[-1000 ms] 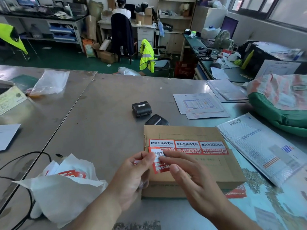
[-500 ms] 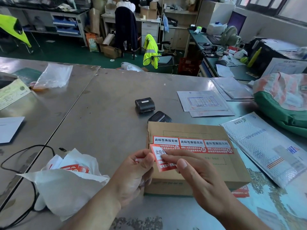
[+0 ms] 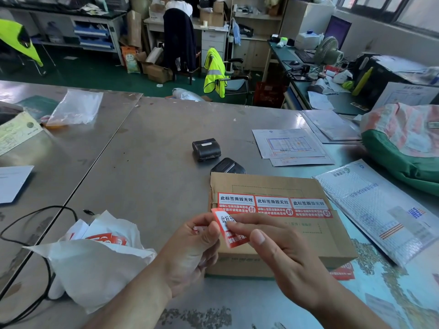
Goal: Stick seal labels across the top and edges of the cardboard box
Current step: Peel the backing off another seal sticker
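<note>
A flat brown cardboard box lies on the steel table in front of me. Three red and white seal labels run side by side across its top seam. Over the box's near left corner both hands pinch a fourth red and white seal label, tilted and lifted off the box. My left hand grips the label's left edge between thumb and forefinger, with a scrap of backing paper in its fingers. The forefinger of my right hand lies across the label's middle, hiding part of the print.
A white plastic bag with red label sheets lies at near left beside a black cable. Two small black devices sit behind the box. A bubble mailer, paper forms and a green and pink sack lie to the right.
The hands have kept hold of the loose label and turned it slightly, staying over the box's near left corner. The head camera has moved in a little.
</note>
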Motion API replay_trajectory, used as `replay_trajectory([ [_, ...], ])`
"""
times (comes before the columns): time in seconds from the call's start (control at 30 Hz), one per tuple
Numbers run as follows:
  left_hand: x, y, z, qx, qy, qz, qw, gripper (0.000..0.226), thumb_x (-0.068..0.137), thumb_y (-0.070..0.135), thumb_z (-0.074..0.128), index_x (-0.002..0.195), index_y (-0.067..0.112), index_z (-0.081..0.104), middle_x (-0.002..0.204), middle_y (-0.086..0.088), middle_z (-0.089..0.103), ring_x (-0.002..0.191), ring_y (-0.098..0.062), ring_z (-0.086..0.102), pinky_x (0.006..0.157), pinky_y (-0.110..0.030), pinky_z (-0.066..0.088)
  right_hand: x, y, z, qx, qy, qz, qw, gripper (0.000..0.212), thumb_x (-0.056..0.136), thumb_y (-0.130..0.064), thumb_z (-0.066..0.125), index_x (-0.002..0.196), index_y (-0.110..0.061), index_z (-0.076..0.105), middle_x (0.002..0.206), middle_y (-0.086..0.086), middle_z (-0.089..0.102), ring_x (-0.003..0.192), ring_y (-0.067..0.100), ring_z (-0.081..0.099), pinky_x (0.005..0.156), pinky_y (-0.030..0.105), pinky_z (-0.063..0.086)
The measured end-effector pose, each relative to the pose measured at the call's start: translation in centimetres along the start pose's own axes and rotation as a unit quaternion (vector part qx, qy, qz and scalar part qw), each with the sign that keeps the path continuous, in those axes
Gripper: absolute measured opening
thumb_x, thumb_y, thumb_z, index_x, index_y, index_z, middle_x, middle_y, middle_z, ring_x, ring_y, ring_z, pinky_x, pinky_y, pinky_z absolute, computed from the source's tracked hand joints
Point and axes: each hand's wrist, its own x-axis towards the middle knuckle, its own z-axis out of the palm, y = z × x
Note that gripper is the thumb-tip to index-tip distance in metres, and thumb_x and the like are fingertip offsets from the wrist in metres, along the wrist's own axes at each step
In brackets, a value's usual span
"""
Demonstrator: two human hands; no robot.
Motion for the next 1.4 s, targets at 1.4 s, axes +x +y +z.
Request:
replay_trajectory([
  [1.4,-0.7,0.5,-0.4,-0.004,-0.035,-0.005,0.999,0.041,0.057,0.043,0.09,0.082,0.014,0.074,0.05,0.0,0.058,0.033,-0.002,0.034,0.042,-0.017,0.034,0.2,0.4,0.1,-0.055,-0.011,-0.056,0.997,0.052,0.101,-0.056,0.038,0.125,-0.024,0.071,0.122,-0.018,0.069,0.115,0.001,0.065,0.092,0.022,0.052],
])
